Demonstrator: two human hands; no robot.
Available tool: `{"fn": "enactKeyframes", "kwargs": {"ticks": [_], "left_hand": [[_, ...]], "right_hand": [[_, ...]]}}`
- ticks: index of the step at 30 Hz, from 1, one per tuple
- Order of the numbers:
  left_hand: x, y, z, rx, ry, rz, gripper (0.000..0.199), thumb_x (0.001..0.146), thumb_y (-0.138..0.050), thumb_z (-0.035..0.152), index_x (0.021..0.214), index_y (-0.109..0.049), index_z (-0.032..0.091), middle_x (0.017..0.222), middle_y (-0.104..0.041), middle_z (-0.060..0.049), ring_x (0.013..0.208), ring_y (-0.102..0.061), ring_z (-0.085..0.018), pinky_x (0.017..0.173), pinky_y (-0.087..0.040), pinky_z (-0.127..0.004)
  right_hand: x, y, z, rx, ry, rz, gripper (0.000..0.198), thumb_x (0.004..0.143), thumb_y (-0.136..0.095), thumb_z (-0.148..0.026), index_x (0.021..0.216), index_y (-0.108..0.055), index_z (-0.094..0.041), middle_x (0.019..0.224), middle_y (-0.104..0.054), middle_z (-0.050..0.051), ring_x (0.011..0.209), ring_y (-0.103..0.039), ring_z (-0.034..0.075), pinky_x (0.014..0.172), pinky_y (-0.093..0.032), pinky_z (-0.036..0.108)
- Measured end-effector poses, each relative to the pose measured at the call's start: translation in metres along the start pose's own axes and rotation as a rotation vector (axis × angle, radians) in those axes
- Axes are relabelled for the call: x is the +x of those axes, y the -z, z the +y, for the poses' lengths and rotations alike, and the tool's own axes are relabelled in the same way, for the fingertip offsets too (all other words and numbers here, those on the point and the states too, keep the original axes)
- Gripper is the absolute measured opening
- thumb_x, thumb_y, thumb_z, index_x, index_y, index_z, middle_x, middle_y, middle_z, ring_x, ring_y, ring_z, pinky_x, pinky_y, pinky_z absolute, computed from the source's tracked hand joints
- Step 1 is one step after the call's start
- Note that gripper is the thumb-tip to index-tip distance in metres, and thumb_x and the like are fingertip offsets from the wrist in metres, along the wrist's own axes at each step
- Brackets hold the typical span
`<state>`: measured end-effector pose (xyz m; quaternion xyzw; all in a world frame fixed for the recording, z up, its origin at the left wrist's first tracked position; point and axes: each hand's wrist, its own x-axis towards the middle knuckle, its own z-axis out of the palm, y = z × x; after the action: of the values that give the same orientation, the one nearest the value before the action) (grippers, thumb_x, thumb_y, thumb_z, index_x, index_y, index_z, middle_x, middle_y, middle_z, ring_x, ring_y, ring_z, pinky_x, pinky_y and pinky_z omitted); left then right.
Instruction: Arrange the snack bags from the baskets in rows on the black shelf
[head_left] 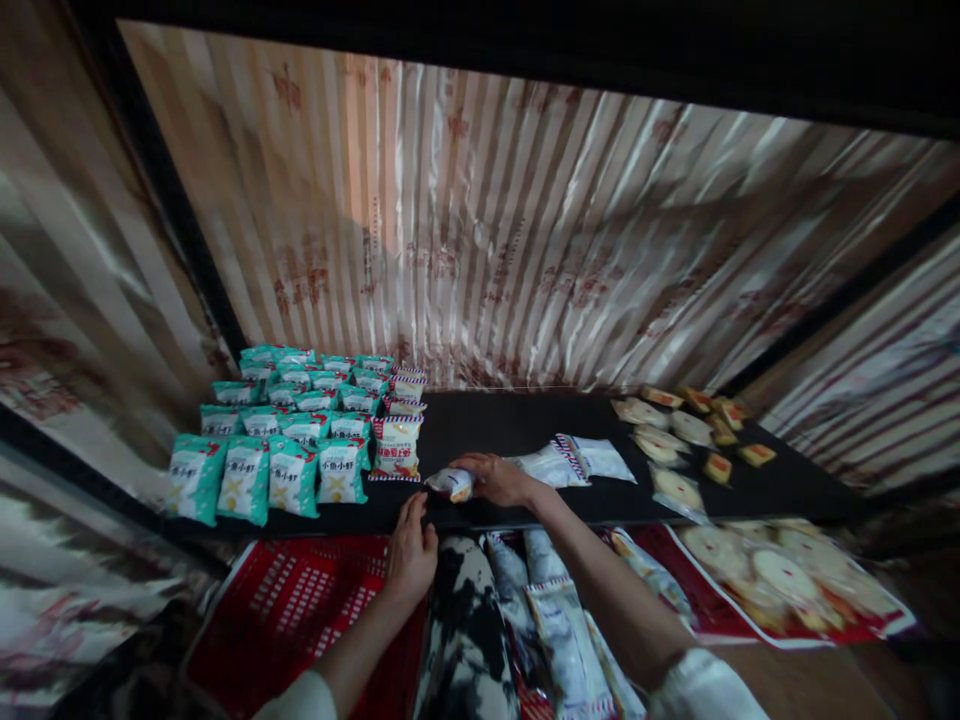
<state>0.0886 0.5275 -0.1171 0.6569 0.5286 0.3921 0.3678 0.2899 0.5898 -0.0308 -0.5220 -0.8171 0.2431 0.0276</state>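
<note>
My right hand point(496, 480) reaches onto the black shelf point(480, 420) with its fingers closed over one end of a small white snack bag point(451, 484). That bag lies low near the shelf's front edge. Just left of it, my left hand point(411, 550) is at the edge with its fingers stretched forward and the thumb apart, holding nothing. Behind the bag stands a short file of white bags with striped edges point(397, 447), upright. To the right of my right hand, white bags point(596, 458) lie flat on the shelf.
Rows of teal snack bags point(294, 470) stand at the left. Round packaged snacks point(679, 490) and small yellow packs point(718, 467) lie at the right. Below the shelf are a red basket point(300, 600), silvery bags point(566, 640) and a red-edged tray point(885, 625) of round packs.
</note>
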Motion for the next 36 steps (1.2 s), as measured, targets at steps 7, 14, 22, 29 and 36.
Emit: {"fn": "enactKeyframes", "kwargs": {"ticks": [7, 14, 22, 29, 36], "left_hand": [[-0.003, 0.010, 0.012, -0.179, 0.066, 0.015, 0.059, 0.079, -0.048, 0.022, 0.135, -0.032, 0.015, 0.133, -0.044, -0.018, 0.110, -0.056, -0.022, 0.078, -0.055, -0.034], [-0.010, 0.026, 0.019, -0.279, 0.003, 0.147, 0.046, 0.073, -0.057, 0.028, 0.117, -0.046, 0.018, 0.133, -0.044, -0.016, 0.116, -0.051, -0.025, 0.066, -0.057, -0.031], [-0.025, 0.044, 0.024, -0.498, 0.106, 0.173, 0.056, 0.072, -0.061, 0.033, 0.120, -0.036, 0.019, 0.106, -0.061, -0.011, 0.078, -0.064, -0.015, 0.071, -0.054, -0.032], [-0.046, 0.069, 0.015, -0.484, 0.110, 0.216, 0.061, 0.076, -0.058, 0.041, 0.128, -0.037, 0.017, 0.110, -0.062, -0.014, 0.096, -0.063, -0.018, 0.086, -0.050, -0.037], [-0.061, 0.089, -0.005, -0.584, 0.296, 0.292, 0.062, 0.066, -0.066, 0.051, 0.114, -0.051, 0.015, 0.095, -0.067, -0.011, 0.084, -0.066, -0.021, 0.074, -0.054, -0.034]], "right_hand": [[-0.024, -0.004, -0.027, 0.569, -0.014, 0.014, 0.058, 0.079, -0.055, -0.031, 0.135, -0.042, -0.019, 0.126, -0.058, 0.007, 0.111, -0.055, 0.020, 0.096, -0.042, 0.036], [-0.036, -0.001, -0.040, 0.811, 0.005, -0.074, 0.064, 0.074, -0.064, -0.041, 0.131, -0.046, -0.018, 0.119, -0.062, 0.006, 0.107, -0.057, 0.022, 0.096, -0.042, 0.038], [-0.031, -0.013, -0.068, 1.110, -0.011, -0.086, 0.064, 0.066, -0.072, -0.045, 0.121, -0.053, -0.018, 0.113, -0.064, 0.007, 0.103, -0.059, 0.021, 0.093, -0.044, 0.037], [-0.022, -0.046, -0.108, 1.479, -0.071, 0.054, 0.055, 0.065, -0.075, -0.041, 0.111, -0.054, -0.020, 0.105, -0.067, 0.006, 0.092, -0.065, 0.021, 0.086, -0.048, 0.039], [-0.021, -0.107, -0.156, 1.746, -0.102, 0.291, 0.051, 0.068, -0.072, -0.043, 0.110, -0.051, -0.025, 0.103, -0.067, 0.005, 0.095, -0.064, 0.024, 0.079, -0.052, 0.039]]}}
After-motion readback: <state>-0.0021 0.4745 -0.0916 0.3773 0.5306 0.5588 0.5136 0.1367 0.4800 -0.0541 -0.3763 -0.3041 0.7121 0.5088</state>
